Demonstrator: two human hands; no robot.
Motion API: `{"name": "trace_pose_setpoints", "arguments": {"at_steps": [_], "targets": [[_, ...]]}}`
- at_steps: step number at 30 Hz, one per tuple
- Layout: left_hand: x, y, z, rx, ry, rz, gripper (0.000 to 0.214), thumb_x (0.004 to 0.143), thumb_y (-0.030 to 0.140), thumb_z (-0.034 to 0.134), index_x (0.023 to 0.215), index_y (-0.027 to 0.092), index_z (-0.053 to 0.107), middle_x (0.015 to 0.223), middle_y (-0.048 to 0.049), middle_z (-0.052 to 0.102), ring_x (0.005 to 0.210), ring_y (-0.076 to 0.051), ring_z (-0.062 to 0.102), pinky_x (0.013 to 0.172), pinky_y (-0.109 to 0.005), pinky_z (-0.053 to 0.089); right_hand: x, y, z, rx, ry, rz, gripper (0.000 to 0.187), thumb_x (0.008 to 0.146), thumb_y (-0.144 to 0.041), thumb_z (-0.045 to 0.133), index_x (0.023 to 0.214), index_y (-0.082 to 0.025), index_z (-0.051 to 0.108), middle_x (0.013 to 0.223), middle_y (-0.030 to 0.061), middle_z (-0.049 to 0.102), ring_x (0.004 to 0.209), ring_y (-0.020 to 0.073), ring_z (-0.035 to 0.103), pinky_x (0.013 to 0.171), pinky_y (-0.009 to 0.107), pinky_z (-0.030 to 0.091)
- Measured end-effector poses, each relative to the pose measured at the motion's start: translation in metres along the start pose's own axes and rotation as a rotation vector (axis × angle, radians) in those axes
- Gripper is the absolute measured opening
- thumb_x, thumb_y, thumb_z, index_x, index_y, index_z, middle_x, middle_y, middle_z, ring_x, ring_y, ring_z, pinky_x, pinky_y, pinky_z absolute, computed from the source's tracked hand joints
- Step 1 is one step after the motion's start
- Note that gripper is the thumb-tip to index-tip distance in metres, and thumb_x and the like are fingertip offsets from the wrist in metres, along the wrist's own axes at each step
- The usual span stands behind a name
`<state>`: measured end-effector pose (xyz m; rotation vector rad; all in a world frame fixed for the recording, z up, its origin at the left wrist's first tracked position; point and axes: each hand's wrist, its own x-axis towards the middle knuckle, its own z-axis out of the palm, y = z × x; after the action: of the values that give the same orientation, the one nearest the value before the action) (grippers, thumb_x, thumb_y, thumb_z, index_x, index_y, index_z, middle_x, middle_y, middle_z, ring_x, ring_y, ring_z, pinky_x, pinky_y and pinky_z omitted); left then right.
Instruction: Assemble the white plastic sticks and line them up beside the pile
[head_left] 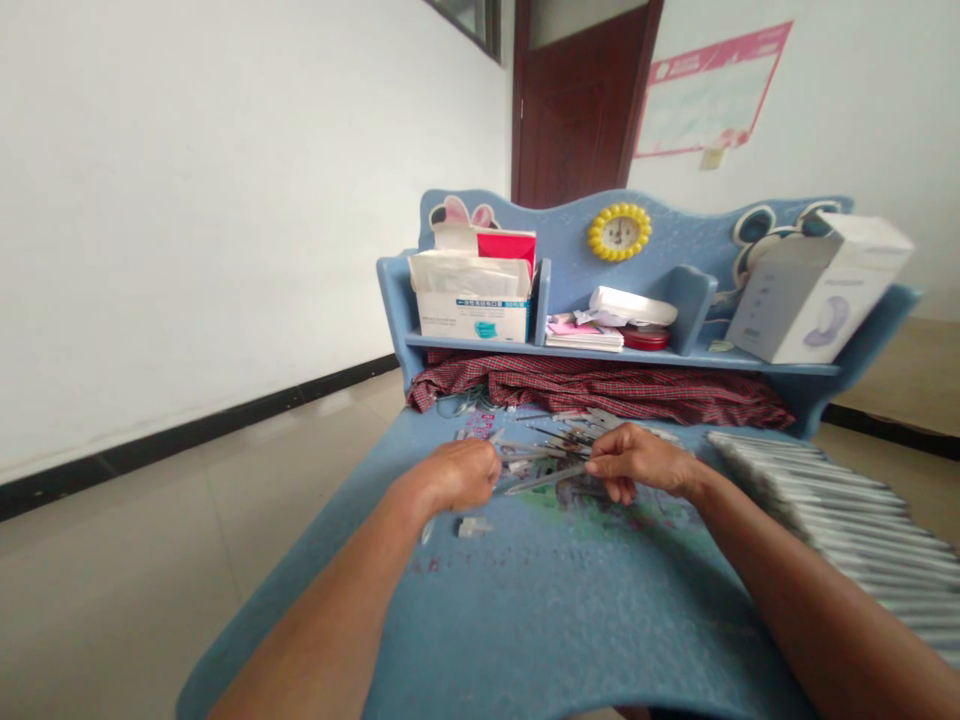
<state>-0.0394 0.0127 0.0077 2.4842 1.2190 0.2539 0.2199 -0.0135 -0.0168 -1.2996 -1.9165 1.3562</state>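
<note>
Pinching one thin grey stick (546,481), the right hand (636,462) works; the left hand (461,473) curls, inside hidden from me. Right of the untidied grey stick heap (553,452), long grey-white rods (862,525) lie lined up.

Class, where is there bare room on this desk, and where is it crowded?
Bare: the near desktop between the left forearm and right forearm; a narrow strip outside the left forearm. Crowded: slender pieces between and beyond the left hand and right hand; a ridged stack at right.

blue desk (570,630) | loose thin rods (534,456) mid-top | red plaid cloth (630,390) along back | ribbed grey-white bundle (877,530) at right
</note>
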Motion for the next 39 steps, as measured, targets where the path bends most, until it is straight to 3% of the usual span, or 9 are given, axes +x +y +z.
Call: {"name": "trace_pose_setpoints", "arguments": {"at_steps": [3, 8, 19, 23, 28, 33, 39], "targets": [[-0.001, 0.001, -0.009, -0.237, -0.084, 0.037, 0.010, 0.056, 0.014, 0.050, 0.053, 0.019, 0.058, 0.047, 0.0037, 0.050, 0.047, -0.010, 0.046, 0.044, -0.017, 0.032, -0.002, -0.001, -0.002, 0.038, 0.036, -0.043, 0.037, 0.071, -0.048, 0.060, 0.058, -0.015, 0.052, 0.046, -0.0013, 0.057, 0.036, 0.0081, 0.049, 0.039, 0.021, 0.038], [-0.006, 0.007, -0.019, -0.474, -0.202, -0.133, 0.023, 0.068, 0.029, 0.049, 0.086, 0.016, 0.058, 0.071, -0.0024, 0.062, 0.057, -0.014, 0.059, 0.043, -0.018, 0.040, -0.003, 0.000, -0.006, 0.107, 0.116, -0.098, 0.037, 0.072, -0.048, 0.059, 0.059, -0.014, 0.053, 0.046, 0.0001, 0.058, 0.036, 0.0085, 0.050, 0.039, 0.021, 0.039], [-0.001, 0.003, -0.017, -0.584, -0.144, -0.081, 0.026, 0.068, 0.029, 0.056, 0.088, 0.014, 0.063, 0.067, -0.0004, 0.061, 0.053, -0.009, 0.053, 0.041, -0.016, 0.038, -0.002, 0.001, -0.005, 0.132, 0.145, -0.120, 0.038, 0.072, -0.049, 0.060, 0.059, -0.014, 0.054, 0.047, 0.0002, 0.059, 0.037, 0.0089, 0.050, 0.039, 0.021, 0.038], [0.000, 0.001, -0.018, -0.661, -0.081, -0.058, 0.025, 0.068, 0.029, 0.058, 0.088, 0.013, 0.061, 0.070, -0.0014, 0.062, 0.054, -0.009, 0.054, 0.041, -0.015, 0.035, -0.002, 0.001, -0.004, 0.125, 0.140, -0.150, 0.038, 0.073, -0.049, 0.059, 0.060, -0.013, 0.055, 0.048, 0.0007, 0.060, 0.039, 0.0091, 0.051, 0.041, 0.021, 0.039], [0.003, -0.002, -0.019, -0.821, 0.083, -0.093, 0.020, 0.071, 0.028, 0.059, 0.083, 0.013, 0.057, 0.066, -0.0013, 0.061, 0.050, -0.006, 0.052, 0.039, -0.014, 0.032, 0.001, -0.001, 0.003, 0.142, 0.118, -0.159, 0.037, 0.074, -0.049, 0.058, 0.066, -0.013, 0.055, 0.052, 0.0012, 0.062, 0.041, 0.0096, 0.054, 0.043, 0.021, 0.041], [0.006, -0.004, -0.019, -0.967, 0.257, -0.174, 0.021, 0.070, 0.032, 0.061, 0.076, 0.013, 0.056, 0.052, 0.0035, 0.053, 0.037, -0.002, 0.039, 0.034, -0.012, 0.022, 0.007, -0.008, 0.021, 0.179, 0.141, -0.160, 0.037, 0.073, -0.051, 0.058, 0.070, -0.014, 0.053, 0.052, -0.0002, 0.061, 0.040, 0.0090, 0.053, 0.041, 0.020, 0.039], [0.007, -0.005, -0.019, -1.052, 0.363, -0.200, 0.021, 0.067, 0.033, 0.063, 0.068, 0.014, 0.054, 0.045, 0.0062, 0.047, 0.032, -0.001, 0.033, 0.032, -0.012, 0.017, 0.008, -0.023, 0.042, 0.161, 0.199, -0.174, 0.038, 0.074, -0.053, 0.053, 0.066, -0.016, 0.051, 0.045, -0.0032, 0.054, 0.035, 0.0072, 0.045, 0.036, 0.018, 0.033]]}}
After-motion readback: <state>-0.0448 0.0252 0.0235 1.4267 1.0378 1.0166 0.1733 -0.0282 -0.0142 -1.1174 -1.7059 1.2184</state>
